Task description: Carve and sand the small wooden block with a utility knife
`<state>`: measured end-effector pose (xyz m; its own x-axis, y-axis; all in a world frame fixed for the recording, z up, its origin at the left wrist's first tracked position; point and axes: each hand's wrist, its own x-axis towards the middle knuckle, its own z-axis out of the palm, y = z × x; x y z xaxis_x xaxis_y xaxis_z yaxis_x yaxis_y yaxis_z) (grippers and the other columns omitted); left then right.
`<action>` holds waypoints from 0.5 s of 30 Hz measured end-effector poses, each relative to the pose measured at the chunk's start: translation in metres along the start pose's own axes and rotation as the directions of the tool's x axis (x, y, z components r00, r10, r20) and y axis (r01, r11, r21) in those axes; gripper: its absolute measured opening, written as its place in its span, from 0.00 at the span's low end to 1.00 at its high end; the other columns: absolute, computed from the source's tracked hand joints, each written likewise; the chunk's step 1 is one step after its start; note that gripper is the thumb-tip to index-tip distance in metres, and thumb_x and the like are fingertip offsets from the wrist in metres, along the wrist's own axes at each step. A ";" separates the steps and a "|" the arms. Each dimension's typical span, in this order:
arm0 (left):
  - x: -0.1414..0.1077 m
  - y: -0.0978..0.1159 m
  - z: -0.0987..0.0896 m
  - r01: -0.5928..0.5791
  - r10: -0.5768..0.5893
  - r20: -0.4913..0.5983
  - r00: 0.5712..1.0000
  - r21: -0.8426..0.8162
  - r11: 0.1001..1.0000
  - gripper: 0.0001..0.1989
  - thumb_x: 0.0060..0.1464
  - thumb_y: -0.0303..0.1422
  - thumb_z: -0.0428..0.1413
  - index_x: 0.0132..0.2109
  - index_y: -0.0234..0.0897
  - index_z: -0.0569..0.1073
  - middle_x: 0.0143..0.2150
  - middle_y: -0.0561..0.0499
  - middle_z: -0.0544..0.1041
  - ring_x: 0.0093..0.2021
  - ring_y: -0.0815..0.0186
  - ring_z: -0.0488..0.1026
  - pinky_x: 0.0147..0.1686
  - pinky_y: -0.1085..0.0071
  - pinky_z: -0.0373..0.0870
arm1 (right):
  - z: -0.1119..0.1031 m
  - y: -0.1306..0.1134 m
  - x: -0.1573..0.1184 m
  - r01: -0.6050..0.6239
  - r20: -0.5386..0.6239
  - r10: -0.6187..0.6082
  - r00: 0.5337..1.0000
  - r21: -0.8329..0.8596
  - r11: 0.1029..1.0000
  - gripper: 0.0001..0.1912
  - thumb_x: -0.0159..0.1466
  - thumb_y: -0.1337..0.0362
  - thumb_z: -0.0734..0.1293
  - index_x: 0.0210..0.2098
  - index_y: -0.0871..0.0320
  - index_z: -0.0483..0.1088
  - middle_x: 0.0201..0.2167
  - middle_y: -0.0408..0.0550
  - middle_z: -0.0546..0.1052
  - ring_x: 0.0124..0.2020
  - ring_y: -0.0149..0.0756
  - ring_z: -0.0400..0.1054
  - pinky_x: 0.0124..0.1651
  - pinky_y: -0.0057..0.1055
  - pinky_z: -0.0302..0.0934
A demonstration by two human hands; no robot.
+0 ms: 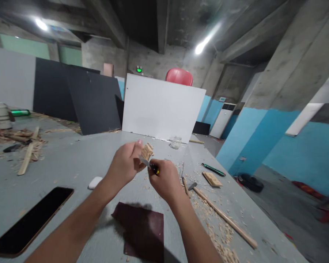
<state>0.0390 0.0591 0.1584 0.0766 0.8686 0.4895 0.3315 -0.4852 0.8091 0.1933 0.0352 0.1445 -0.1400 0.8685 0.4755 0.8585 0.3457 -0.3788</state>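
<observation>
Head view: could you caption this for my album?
Left hand holds a carved wooden piece, right hand a bladed tool at it, pale shavings scattered nearby.

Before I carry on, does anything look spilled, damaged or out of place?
Wood shavings, unswept, litter the right side around the long-handled tool; the dark red sheet has an uneven left edge, unlike its straight right one.

Black phone [31, 221], red chair [179, 76] behind white board [161, 109]
</observation>
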 end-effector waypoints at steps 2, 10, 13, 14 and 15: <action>-0.003 0.002 0.004 -0.007 0.007 0.015 1.000 0.016 1.000 0.29 0.71 0.49 0.39 0.24 0.40 0.61 0.18 0.54 0.64 0.20 0.68 0.60 0.22 0.69 0.53 | 0.002 0.003 0.001 -0.016 -0.023 0.016 1.000 -0.014 1.000 0.08 0.56 0.72 0.65 0.25 0.55 0.74 0.22 0.46 0.77 0.24 0.33 0.61 0.30 0.32 0.42; -0.008 0.003 0.020 0.006 -0.009 0.065 0.998 0.039 0.999 0.27 0.71 0.46 0.39 0.25 0.40 0.61 0.19 0.54 0.65 0.21 0.68 0.61 0.23 0.69 0.55 | 0.008 0.016 0.004 -0.144 -0.082 0.133 0.988 -0.144 0.979 0.07 0.55 0.71 0.66 0.29 0.54 0.76 0.26 0.48 0.81 0.28 0.37 0.68 0.30 0.32 0.44; -0.003 -0.003 0.022 0.031 -0.028 0.120 0.992 -0.029 0.999 0.26 0.70 0.45 0.41 0.24 0.40 0.61 0.19 0.55 0.64 0.20 0.69 0.59 0.22 0.70 0.54 | 0.012 0.018 0.005 -0.177 -0.094 0.162 0.982 -0.191 0.965 0.07 0.56 0.70 0.67 0.30 0.53 0.77 0.28 0.48 0.82 0.29 0.37 0.70 0.30 0.33 0.43; -0.001 -0.006 0.022 0.035 -0.026 0.135 0.991 -0.060 0.998 0.26 0.69 0.45 0.42 0.24 0.40 0.61 0.18 0.55 0.63 0.20 0.69 0.59 0.21 0.70 0.54 | 0.013 0.018 0.006 -0.187 -0.097 0.171 0.981 -0.205 0.961 0.07 0.56 0.70 0.67 0.30 0.53 0.77 0.28 0.48 0.82 0.29 0.38 0.70 0.30 0.33 0.42; 0.001 -0.010 0.023 0.027 -0.013 0.145 0.989 -0.094 0.995 0.25 0.69 0.44 0.43 0.23 0.40 0.60 0.18 0.55 0.62 0.20 0.69 0.58 0.21 0.70 0.53 | 0.014 0.019 0.006 -0.200 -0.102 0.182 0.978 -0.217 0.956 0.07 0.56 0.70 0.67 0.30 0.53 0.77 0.28 0.48 0.82 0.29 0.38 0.71 0.30 0.34 0.42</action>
<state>0.0579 0.0666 0.1434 0.2074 0.8804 0.4264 0.2437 -0.4687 0.8491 0.2018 0.0524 0.1292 0.0692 0.8761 0.4771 0.9553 0.0796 -0.2848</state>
